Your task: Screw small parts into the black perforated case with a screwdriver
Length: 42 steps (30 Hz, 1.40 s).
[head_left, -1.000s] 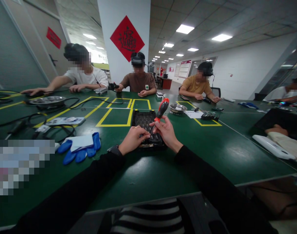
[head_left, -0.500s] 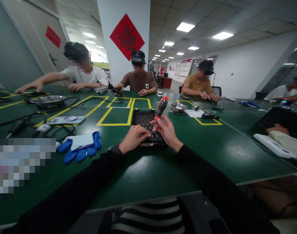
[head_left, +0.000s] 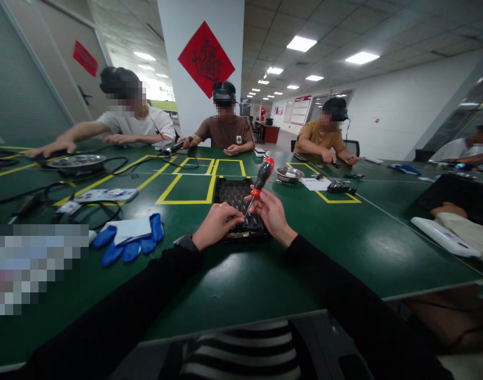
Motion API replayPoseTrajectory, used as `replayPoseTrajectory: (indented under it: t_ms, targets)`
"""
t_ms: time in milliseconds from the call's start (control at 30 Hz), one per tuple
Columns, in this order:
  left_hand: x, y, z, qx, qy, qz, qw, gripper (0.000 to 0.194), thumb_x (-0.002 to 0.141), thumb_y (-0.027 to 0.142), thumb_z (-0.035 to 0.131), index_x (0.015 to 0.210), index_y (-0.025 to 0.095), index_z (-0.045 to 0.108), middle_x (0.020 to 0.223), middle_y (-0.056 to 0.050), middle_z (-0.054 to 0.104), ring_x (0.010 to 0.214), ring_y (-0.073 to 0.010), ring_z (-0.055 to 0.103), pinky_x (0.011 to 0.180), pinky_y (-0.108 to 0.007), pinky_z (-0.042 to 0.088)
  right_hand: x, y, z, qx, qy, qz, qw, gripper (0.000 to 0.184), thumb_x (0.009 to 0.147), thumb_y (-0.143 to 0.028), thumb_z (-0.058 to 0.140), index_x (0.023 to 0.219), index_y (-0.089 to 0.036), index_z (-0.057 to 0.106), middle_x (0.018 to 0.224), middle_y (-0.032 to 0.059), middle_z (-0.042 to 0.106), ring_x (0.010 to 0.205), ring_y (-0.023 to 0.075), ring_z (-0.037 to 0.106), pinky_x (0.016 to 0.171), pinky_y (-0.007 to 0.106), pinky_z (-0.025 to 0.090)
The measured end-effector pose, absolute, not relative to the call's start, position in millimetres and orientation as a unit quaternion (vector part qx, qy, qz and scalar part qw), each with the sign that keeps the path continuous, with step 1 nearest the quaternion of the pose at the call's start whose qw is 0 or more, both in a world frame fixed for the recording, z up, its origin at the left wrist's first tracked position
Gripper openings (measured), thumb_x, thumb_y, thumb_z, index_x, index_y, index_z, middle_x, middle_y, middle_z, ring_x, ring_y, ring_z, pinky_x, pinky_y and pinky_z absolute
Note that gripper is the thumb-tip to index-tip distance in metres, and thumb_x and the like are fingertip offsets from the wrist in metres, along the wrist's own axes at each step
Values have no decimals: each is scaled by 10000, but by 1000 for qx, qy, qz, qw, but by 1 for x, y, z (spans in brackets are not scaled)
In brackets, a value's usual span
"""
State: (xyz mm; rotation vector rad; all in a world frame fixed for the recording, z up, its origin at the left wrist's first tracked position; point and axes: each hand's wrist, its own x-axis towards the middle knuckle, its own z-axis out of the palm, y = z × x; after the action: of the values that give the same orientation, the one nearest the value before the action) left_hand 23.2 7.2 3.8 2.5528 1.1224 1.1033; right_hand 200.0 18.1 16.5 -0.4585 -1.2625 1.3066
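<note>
Our right hand (head_left: 272, 215) has its grip clenched around the lower part of a screwdriver (head_left: 260, 181) with a red and black handle, fingers wrapped where the handle meets the thin shaft. The handle tilts up toward one o'clock, and the shaft slants down toward seven o'clock, its tip meeting a black tray (head_left: 238, 203). Our left hand (head_left: 216, 226) sits just beside the tip, at nine o'clock from it, fingers curled and pinched together on the tray's surface; whether they hold something small we cannot tell. A dark watch (head_left: 185, 242) shows at that wrist.

The tray lies flat on the green bench (head_left: 344, 248), directly ahead of us at twelve o'clock, its far edge touching a yellow taped rectangle (head_left: 188, 189). At nine o'clock from our hands, well apart, a pair of blue and white gloves (head_left: 130, 238) lies on the bench, with black cables (head_left: 86, 208) beyond them at ten o'clock. At one o'clock from the tray, near it, stands a small metal bowl (head_left: 289, 174), and a sheet of paper (head_left: 315, 184) lies just beside that. Across the bench, three other people sit with their hands on the surface.
</note>
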Motion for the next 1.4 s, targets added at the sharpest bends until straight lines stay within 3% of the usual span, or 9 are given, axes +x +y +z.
replayPoseTrajectory:
  t_ms: [400, 567, 733, 867, 967, 1100, 1233, 1400]
  targets:
    - [23, 5, 5, 839, 388, 374, 71, 184, 834, 333, 538, 833, 216, 681, 774, -15, 673, 741, -159, 544, 723, -295, 393, 198, 21, 16, -189, -527, 545, 624, 144, 808, -300, 556, 897, -199, 505, 781, 5, 656, 555, 78, 558, 561, 220, 459]
    - [24, 3, 6, 795, 402, 441, 112, 218, 852, 262, 489, 1046, 187, 556, 789, -8, 622, 739, -137, 560, 736, -281, 422, 207, 29, 17, -240, -454, 436, 739, 157, 802, -329, 542, 869, -208, 468, 724, -9, 655, 503, 72, 542, 518, 205, 451]
    - [25, 5, 4, 796, 397, 438, 129, 238, 823, 235, 514, 1055, 178, 511, 855, -21, 613, 784, -139, 576, 776, -293, 432, 223, 50, 5, -303, -393, 327, 804, 239, 749, -377, 590, 865, -175, 534, 777, 26, 664, 562, 94, 590, 556, 235, 493]
    - [25, 4, 4, 801, 406, 424, 122, 231, 820, 247, 519, 1041, 181, 521, 844, -24, 614, 792, -150, 583, 788, -310, 429, 226, 63, -11, -344, -413, 330, 776, 277, 672, -336, 674, 871, -151, 617, 734, 21, 646, 642, 118, 602, 640, 275, 514]
    - [24, 3, 5, 802, 412, 417, 119, 228, 818, 249, 522, 1036, 183, 527, 830, -20, 614, 789, -153, 583, 778, -308, 426, 226, 66, -18, -339, -459, 347, 744, 300, 664, -315, 680, 924, -170, 641, 820, 28, 666, 747, 136, 610, 742, 312, 506]
    - [24, 3, 6, 807, 413, 407, 112, 211, 823, 265, 519, 1015, 180, 542, 808, -14, 612, 776, -152, 578, 764, -302, 422, 230, 63, -17, -352, -593, 270, 672, 255, 694, -311, 654, 917, -189, 672, 951, 42, 671, 885, 167, 594, 880, 345, 442]
    - [24, 3, 6, 810, 413, 404, 105, 200, 821, 272, 523, 995, 181, 559, 798, -10, 612, 769, -150, 575, 756, -297, 422, 232, 59, -15, -350, -697, 224, 585, 203, 713, -285, 635, 895, -212, 689, 931, 36, 666, 867, 176, 583, 886, 353, 417]
    - [25, 3, 5, 813, 413, 397, 106, 184, 824, 285, 517, 963, 181, 577, 809, -19, 622, 777, -157, 580, 756, -304, 429, 233, 58, -15, -340, -729, 201, 559, 204, 690, -247, 646, 889, -231, 693, 932, 32, 656, 867, 183, 577, 879, 355, 407]
